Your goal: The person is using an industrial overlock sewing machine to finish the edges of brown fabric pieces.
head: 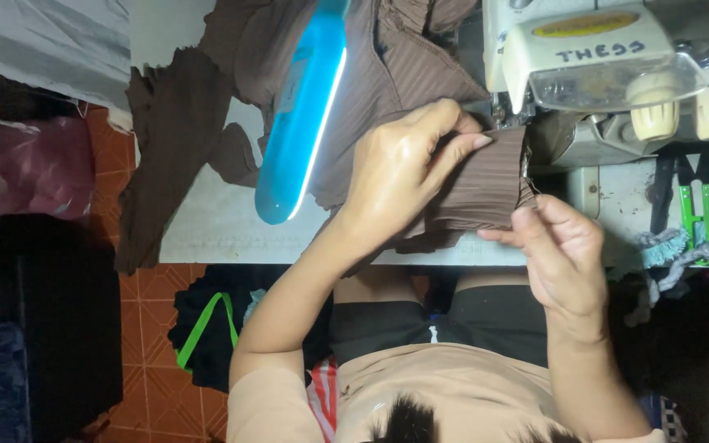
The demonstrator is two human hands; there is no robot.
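Brown ribbed fabric is the thing in hand, a folded piece held between 2 hands at the near edge of the white table, just in front of the sewing machine. Nearest the camera, the person's beige top and dark shorts fill the bottom of the view, with both forearms reaching up toward the work. The right hand pinches the near edge of the folded piece, thumb and fingers closed on the cloth. The left hand lies on top, fingers pressed together and clamped on the fold, the fingertips close to the presser foot area. The judgement here is that the step goes well if the 2 layers stay flush at the ribbed edge, the left hand keeps the fold flat without stretching the ribs, and the fingertips stay clear to the side of the needle; whether the cloth is already under the foot cannot be told. Beyond the hands, more of the same brown cloth is heaped on the table under a blue lamp with a lit strip. To the right, green-handled snips lie beside the machine, among light blue fabric scraps.
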